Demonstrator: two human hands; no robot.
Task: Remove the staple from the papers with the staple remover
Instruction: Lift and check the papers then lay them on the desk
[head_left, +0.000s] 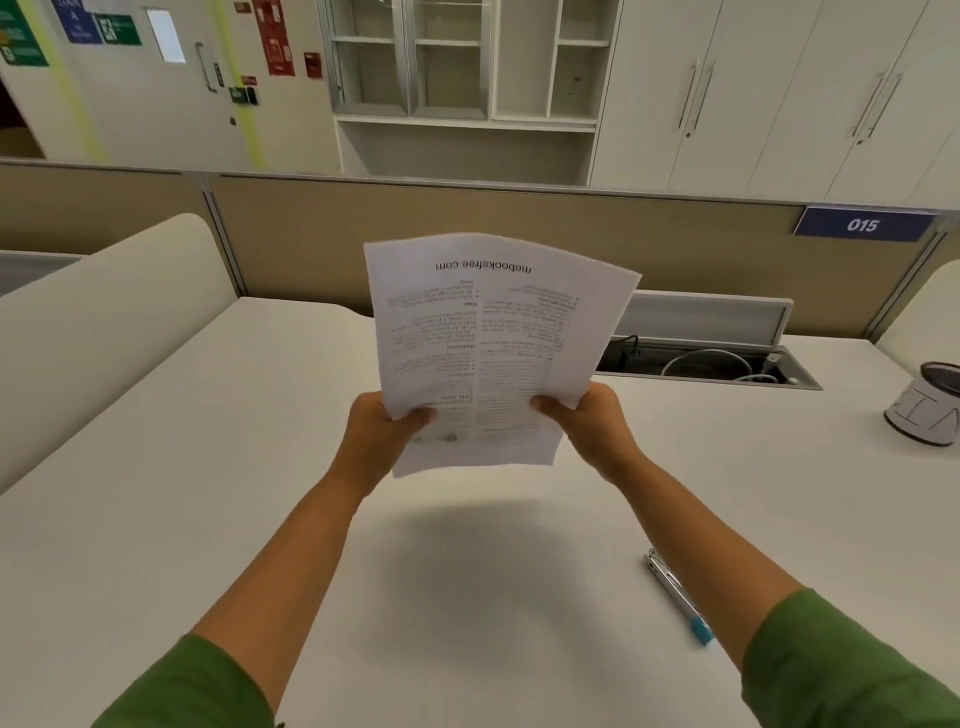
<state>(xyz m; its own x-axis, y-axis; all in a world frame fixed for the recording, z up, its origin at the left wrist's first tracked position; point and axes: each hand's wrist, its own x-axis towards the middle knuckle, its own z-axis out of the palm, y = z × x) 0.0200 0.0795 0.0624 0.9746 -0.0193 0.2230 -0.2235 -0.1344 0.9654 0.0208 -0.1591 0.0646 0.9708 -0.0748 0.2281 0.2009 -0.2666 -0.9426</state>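
I hold a stack of printed white papers (483, 348) up in the air above the white desk, text upside down to me. My left hand (384, 436) grips the lower left edge and my right hand (592, 426) grips the lower right edge. The sheets fan apart slightly at the far right corner. No staple is discernible on the pages. The staple remover (678, 595), a slim metal tool with a blue end, lies flat on the desk to the right, beside my right forearm, untouched.
The white desk (208, 467) stretches all around. An open cable tray (711, 364) with wires sits behind the papers. A small dark pot wrapped in white paper (927, 410) stands at the far right. Beige partitions and white cabinets lie beyond.
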